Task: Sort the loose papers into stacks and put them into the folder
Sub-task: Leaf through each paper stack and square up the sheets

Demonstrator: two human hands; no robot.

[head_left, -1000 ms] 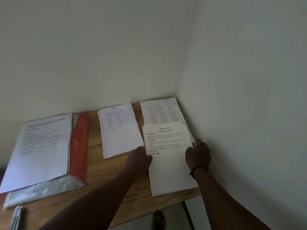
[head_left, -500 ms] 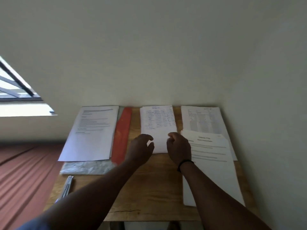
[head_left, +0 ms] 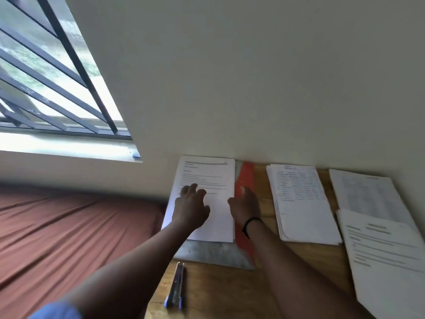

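Leftmost paper stack (head_left: 207, 180) — white printed sheets, rectangular, text lines on the upper half, lying flat on the folder (head_left: 245, 178) at the far left end of the desk (head_left: 218, 293), directly under both hands.
Folder — orange-red cover strip showing along the stack's right edge, with a grey translucent plastic sheet projecting past the stack's near edge.
Left hand (head_left: 192, 207) — fingers spread and loosely bent, resting on top of the stack; it holds nothing.
Right hand (head_left: 246, 203) — fingers extended, lying along the stack's right edge where paper meets the orange strip; whether it pinches the sheets cannot be told. Black band on the wrist.
Middle paper stack (head_left: 301, 203) — thick pile of white sheets with tabular print, edges slightly fanned, just right of the right hand.
Far-right paper stack (head_left: 370, 194) — white sheets with faint grid print, well right of the hands, against the wall.
Titled sheets (head_left: 386, 254) — white, headed text page, overlapping the near end of the far-right stack.
Pen (head_left: 176, 286) — slender, blue-tipped with a clear barrel, on bare wood nearer the person than the left hand.
Desk — wood grain, warm brown.
Bed (head_left: 69, 231) — rust-brown wrinkled cloth, left of the left arm.
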